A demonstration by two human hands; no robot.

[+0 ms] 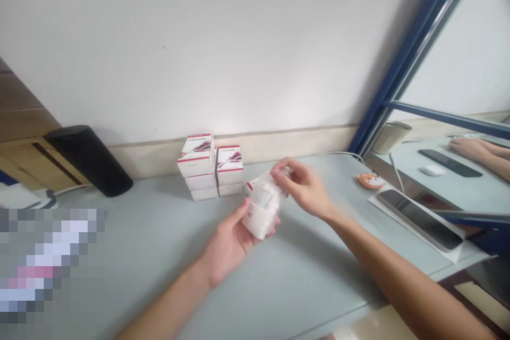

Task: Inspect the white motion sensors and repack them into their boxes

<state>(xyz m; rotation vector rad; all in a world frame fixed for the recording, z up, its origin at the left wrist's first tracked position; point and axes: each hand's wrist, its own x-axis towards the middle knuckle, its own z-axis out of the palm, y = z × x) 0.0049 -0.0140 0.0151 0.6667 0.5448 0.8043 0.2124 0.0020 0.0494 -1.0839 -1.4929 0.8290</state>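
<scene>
A rounded white device (261, 212) in a clear plastic bag rests in my left hand (231, 244), its fingers wrapped round the lower part. It looks like a motion sensor, with a smooth window on its face. At the upper end, my right hand (300, 183) pinches the plastic bag (274, 176) between thumb and fingers. Just behind the device the red-edged corner of a white box (249, 187) shows; most of it is hidden. Stacked white boxes with red trim (197, 164) and a second, lower stack (230, 164) stand by the wall.
A black cylinder (90, 159) stands at the left. At the right lie an orange-and-white animal-shaped item (370, 179) and a dark phone-like slab (418, 219) on a white sheet. Beyond the blue frame (410, 58), a person's hand (466, 146) rests on another surface.
</scene>
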